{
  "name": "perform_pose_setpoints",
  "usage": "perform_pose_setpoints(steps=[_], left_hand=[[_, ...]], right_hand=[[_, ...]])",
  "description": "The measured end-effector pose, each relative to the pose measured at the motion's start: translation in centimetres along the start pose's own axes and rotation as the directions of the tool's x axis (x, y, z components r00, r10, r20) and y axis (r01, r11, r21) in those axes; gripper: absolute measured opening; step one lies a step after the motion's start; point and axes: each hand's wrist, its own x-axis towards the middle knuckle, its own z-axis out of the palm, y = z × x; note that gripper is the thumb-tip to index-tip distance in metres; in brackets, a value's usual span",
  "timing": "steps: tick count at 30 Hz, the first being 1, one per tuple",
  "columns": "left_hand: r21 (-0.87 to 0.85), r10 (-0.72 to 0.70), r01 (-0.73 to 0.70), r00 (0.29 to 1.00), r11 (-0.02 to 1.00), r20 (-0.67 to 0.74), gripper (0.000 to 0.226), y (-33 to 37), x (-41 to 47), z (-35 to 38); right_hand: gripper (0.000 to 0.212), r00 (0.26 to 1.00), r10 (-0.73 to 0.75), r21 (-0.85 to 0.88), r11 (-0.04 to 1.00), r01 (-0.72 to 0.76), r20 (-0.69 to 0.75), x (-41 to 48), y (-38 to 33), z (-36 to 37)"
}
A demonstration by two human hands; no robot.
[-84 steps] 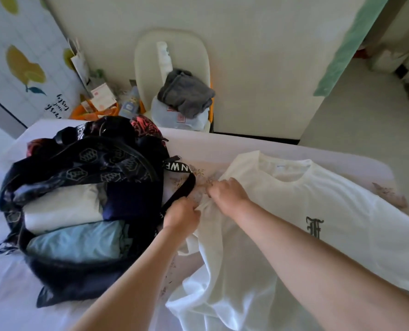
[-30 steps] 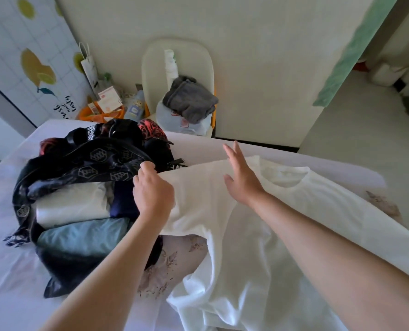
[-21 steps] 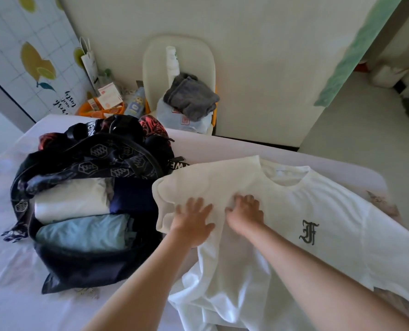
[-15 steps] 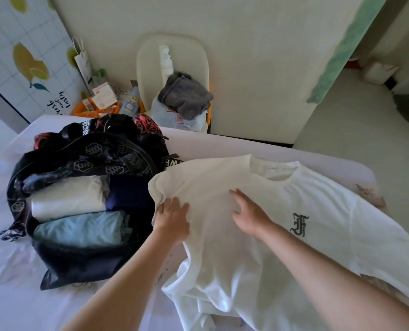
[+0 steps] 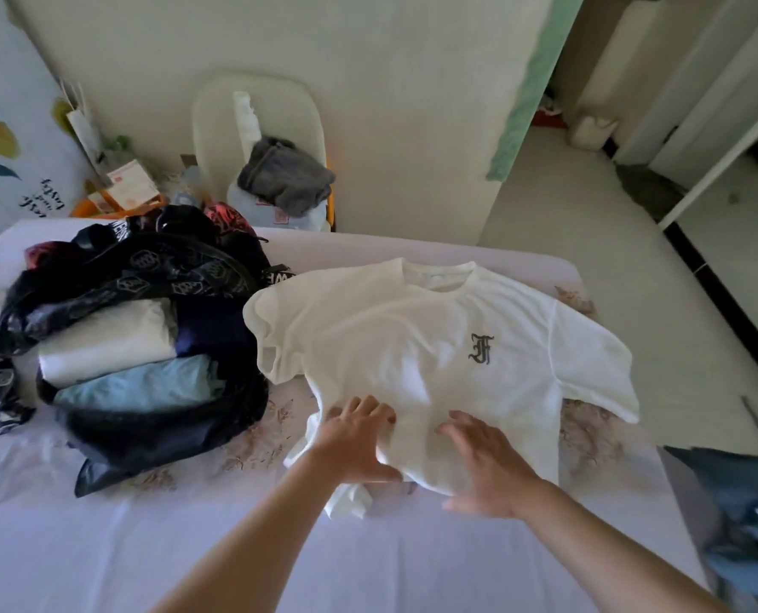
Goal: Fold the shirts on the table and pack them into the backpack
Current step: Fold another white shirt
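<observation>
A white T-shirt [image 5: 412, 342] with a dark letter on the chest lies spread face up on the table [image 5: 103, 546], collar away from me. My left hand [image 5: 359, 440] rests flat on its lower left part, fingers apart. My right hand [image 5: 483, 462] lies flat on the lower hem beside it, fingers spread. A bunched bit of white cloth sticks out under the hem between my wrists. The black patterned backpack [image 5: 147, 276] lies open to the left, with a folded white shirt [image 5: 103, 342] and a folded light blue shirt [image 5: 142, 382] inside.
Behind the table stands a pale chair [image 5: 257, 126] with a grey garment [image 5: 284, 177] on a container. Bags and boxes [image 5: 125, 188] crowd the floor at the back left. Blue cloth [image 5: 744, 524] lies at the table's right edge.
Both hands slid from the shirt's chest down toward its hem, pressing it flat. The shirt now lies fully spread with both sleeves out. The view pulled back.
</observation>
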Motion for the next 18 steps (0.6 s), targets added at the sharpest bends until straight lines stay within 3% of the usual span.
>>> perform_pose_setpoints(steps=[2, 4, 6, 8, 10, 12, 14, 16, 17, 18], left_hand=[[0.107, -0.043, 0.04, 0.999, 0.993, 0.028, 0.083, -0.6, -1.2, 1.5], [0.075, -0.076, 0.077, 0.997, 0.994, -0.024, 0.062, -1.4, -1.8, 2.0], [-0.027, -0.045, 0.044, 0.998, 0.999, -0.051, 0.038, -1.9, -2.0, 1.2], [-0.101, -0.036, 0.034, 0.999, 0.994, -0.021, 0.037, -1.9, -2.0, -0.5], [-0.153, -0.101, 0.088, 0.992, 0.984, -0.077, 0.038, -1.9, -1.4, -2.8], [-0.21, -0.202, 0.151, 0.948, 0.966, -0.248, 0.039, -2.0, -0.2, -4.9], [-0.255, -0.285, 0.186, 0.85, 0.949, -0.443, 0.039, -1.9, 1.1, -6.1], [-0.241, -0.311, 0.206, 0.749, 0.948, -0.585, 0.039, -1.3, 2.1, -6.1], [-0.238, -0.276, 0.163, 0.751, 0.958, -0.6, 0.035, -0.6, 2.4, -5.5], [-0.248, -0.208, 0.076, 0.8, 0.966, -0.563, 0.03, 0.2, 2.5, -4.9]], right_hand=[[0.069, 0.997, -0.002, -0.161, 0.987, -0.01, -0.077, -1.1, 1.2, 1.9], [0.038, 0.972, 0.015, -0.143, 0.988, -0.05, -0.235, -1.5, 2.2, 2.2], [0.024, 0.949, 0.031, -0.094, 0.993, -0.064, -0.314, -1.5, 2.4, 1.0], [0.025, 0.923, 0.068, -0.056, 0.994, -0.096, -0.379, -1.1, 2.7, -1.0], [0.024, 0.891, 0.144, -0.038, 0.983, -0.178, -0.431, -0.2, 3.1, -3.4], [0.023, 0.839, 0.181, -0.083, 0.963, -0.258, -0.513, 1.3, 3.6, -5.9], [0.024, 0.777, 0.268, -0.072, 0.925, -0.372, -0.57, 2.9, 4.0, -8.2], [0.026, 0.735, 0.432, 0.096, 0.886, -0.453, -0.523, 4.1, 3.7, -9.4], [0.024, 0.757, 0.471, 0.176, 0.879, -0.442, -0.453, 4.5, 3.6, -9.3], [0.019, 0.814, 0.444, 0.207, 0.896, -0.393, -0.374, 4.8, 3.5, -8.8]])
